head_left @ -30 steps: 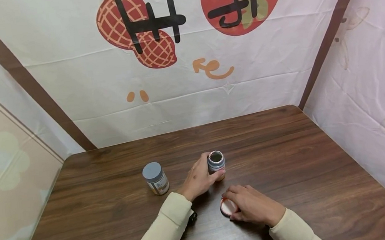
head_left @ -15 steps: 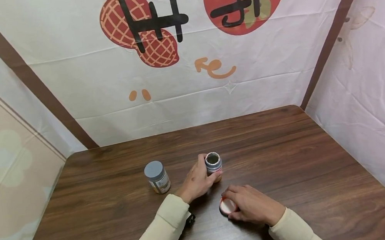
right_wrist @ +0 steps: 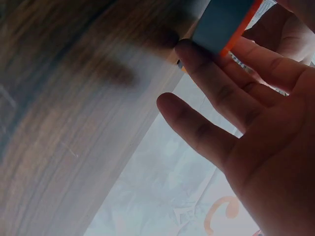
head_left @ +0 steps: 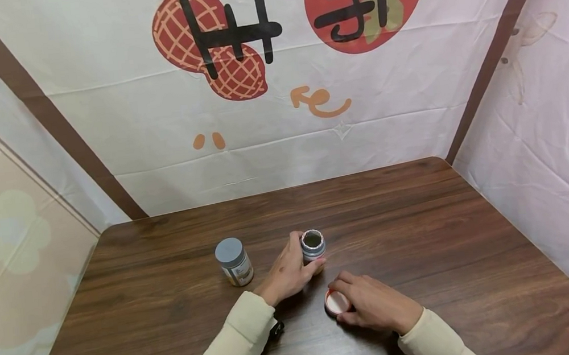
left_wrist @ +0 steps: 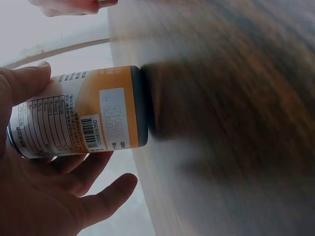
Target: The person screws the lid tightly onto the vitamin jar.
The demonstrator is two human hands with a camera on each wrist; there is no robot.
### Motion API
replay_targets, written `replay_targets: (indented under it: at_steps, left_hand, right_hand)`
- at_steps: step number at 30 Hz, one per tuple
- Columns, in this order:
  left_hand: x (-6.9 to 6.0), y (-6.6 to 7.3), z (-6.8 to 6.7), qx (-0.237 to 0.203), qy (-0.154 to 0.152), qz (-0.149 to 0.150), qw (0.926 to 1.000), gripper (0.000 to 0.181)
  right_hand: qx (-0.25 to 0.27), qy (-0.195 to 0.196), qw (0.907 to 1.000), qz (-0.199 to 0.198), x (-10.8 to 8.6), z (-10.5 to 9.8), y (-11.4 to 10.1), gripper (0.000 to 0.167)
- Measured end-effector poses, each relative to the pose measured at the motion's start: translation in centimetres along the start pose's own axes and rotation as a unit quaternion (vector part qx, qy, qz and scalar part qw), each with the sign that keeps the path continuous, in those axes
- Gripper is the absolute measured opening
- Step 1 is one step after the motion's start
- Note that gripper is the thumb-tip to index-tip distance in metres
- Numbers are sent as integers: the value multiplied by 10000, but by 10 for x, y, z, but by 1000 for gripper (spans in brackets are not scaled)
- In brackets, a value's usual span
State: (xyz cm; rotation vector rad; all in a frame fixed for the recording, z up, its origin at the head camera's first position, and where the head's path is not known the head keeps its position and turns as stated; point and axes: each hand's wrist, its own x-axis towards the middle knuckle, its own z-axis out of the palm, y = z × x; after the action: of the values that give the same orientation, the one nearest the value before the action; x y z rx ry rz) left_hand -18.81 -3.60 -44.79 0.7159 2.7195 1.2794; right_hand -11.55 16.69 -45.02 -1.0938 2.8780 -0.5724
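Observation:
My left hand point(head_left: 285, 271) grips an uncapped bottle point(head_left: 314, 249) from its left side, thumb in front. In the head view its round mouth faces up, with a ragged pale rim and a dark inside. An orange and white label with a barcode wraps the bottle point(left_wrist: 83, 113) in the left wrist view; whether its base touches the table cannot be told. Nearer to me, my right hand point(head_left: 373, 300) pinches a screw lid point(head_left: 338, 302), white inside up, with an orange-red rim. The lid's grey side point(right_wrist: 221, 24) shows between the fingers in the right wrist view.
A second jar point(head_left: 234, 262) with a grey-blue lid on stands left of my left hand on the brown wooden table point(head_left: 423, 227). Printed cloth walls point(head_left: 166, 120) rise behind the table and along both sides.
My left hand has drawn the bottle a little to the left and nearer to me. My right hand and the lid stay almost in place. The head view has shifted slightly.

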Motion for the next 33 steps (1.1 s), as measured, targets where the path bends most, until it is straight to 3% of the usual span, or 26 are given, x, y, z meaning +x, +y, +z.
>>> replay_targets:
  at_steps: [18,33]
  left_hand:
    - [-13,0,-6,111,-77,167,9998,52]
    - [-21,-1,-13,-96,-160,308,9994,52]
  right_hand:
    - [251,554,9981,114,-2,-1,0,36]
    - [-7,1102,9935,272,1,-8,1,45]
